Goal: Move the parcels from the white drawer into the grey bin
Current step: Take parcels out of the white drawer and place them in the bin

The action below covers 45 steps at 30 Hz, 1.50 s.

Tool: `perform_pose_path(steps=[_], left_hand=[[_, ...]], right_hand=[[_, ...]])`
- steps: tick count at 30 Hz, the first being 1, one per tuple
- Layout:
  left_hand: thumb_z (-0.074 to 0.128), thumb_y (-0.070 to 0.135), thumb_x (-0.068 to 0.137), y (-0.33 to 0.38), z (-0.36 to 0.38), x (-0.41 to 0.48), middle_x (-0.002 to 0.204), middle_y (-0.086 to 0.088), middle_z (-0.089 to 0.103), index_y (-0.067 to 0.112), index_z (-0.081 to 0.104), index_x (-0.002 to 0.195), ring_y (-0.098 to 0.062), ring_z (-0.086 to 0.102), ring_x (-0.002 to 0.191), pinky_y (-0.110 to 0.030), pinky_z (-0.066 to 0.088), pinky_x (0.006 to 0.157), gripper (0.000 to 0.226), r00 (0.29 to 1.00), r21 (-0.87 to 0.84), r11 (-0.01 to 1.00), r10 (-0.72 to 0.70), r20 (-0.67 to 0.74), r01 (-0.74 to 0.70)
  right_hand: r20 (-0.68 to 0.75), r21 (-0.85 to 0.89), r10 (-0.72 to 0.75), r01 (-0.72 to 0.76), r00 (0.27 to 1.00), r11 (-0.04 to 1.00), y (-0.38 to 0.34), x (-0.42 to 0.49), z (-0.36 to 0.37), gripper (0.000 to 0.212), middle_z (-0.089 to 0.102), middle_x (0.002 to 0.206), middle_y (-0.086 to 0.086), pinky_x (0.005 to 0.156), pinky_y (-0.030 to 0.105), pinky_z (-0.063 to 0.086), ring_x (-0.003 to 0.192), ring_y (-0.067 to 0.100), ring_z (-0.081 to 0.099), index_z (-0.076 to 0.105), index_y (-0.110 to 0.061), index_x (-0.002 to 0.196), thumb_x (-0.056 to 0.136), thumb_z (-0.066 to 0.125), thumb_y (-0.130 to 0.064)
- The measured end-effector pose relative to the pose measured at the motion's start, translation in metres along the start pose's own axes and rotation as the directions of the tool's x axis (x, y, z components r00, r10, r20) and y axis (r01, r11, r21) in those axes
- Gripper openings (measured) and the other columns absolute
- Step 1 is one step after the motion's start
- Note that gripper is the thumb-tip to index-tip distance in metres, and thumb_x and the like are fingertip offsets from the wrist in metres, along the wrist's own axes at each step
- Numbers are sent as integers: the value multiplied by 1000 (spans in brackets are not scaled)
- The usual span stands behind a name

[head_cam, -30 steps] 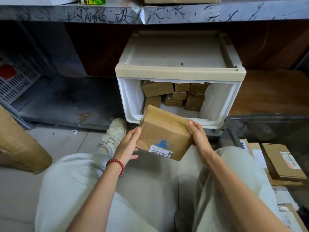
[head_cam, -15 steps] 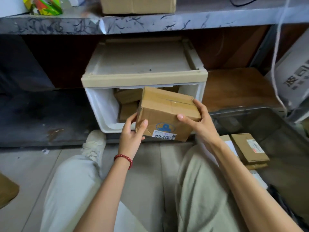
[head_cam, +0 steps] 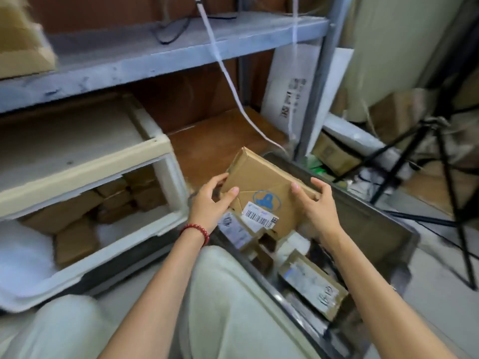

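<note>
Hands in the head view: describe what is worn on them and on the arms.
The left hand has a red bead bracelet at its wrist. The right hand wears nothing. No sleeves, gloves, rings or watch show on either arm.

The parcel [head_cam: 259, 177] is matt brown cardboard, creased at its corners, with a smooth white paper label [head_cam: 260, 217] stuck on it. The white drawer [head_cam: 124, 257] is smooth plastic with a dull sheen. The grey bin [head_cam: 368, 224] is darker plastic, faintly glossy. The trousers [head_cam: 233, 307] are pale matt cloth. The bracelet [head_cam: 197, 230] has glossy red beads. The shelf post [head_cam: 317, 99] is grey metal.
</note>
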<state>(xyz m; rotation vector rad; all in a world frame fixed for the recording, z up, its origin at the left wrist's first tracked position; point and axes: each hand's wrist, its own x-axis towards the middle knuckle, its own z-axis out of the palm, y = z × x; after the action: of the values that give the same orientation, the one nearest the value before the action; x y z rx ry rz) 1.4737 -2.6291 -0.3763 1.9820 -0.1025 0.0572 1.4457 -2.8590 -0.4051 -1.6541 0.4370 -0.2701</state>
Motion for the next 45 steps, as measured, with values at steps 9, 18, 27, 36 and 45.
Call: perform_pose_path(steps=[9,18,27,36,45], left_hand=[[63,34,89,11,119,17,109,5,65,29,63,118,-17,59,103,-37,48,94,30,986,106,993,-59,158,43],[48,40,96,-34,196,26,122,-4,63,23,58,124,-27,55,112,-30,40,89,34,950,317,943,-189,250,104],[39,33,100,-71,232,37,121,-11,62,17,59,122,-31,54,111,-33,39,86,33,896,403,894,-332,295,198],[37,28,101,-84,266,29,101,-9,64,32,42,119,-29,58,80,-34,40,64,20,884,387,920,-233,405,65],[32,43,98,-94,263,21,147,7,41,45,23,143,-22,36,133,-46,32,103,45,739,640,631,-152,656,-439]], right_hand=[[-182,-17,227,-233,957,972,64,5,-83,77,57,109,-1,69,25,49,92,12,56,50,-16,120,67,69,-69],[-272,-195,269,-326,924,925,92,5,-84,119,9,154,8,108,28,26,137,24,33,11,-18,151,62,88,-37],[-354,-376,203,-338,913,863,108,25,-75,95,5,157,4,114,30,19,144,22,15,21,-19,150,76,79,-35],[-430,-559,240,-465,870,686,125,24,-78,80,-14,160,6,119,40,8,148,24,-8,10,-21,153,92,59,-38],[-183,-785,489,-427,853,450,152,30,-69,78,-16,161,5,121,36,2,148,24,-12,-2,-24,154,98,51,-28]])
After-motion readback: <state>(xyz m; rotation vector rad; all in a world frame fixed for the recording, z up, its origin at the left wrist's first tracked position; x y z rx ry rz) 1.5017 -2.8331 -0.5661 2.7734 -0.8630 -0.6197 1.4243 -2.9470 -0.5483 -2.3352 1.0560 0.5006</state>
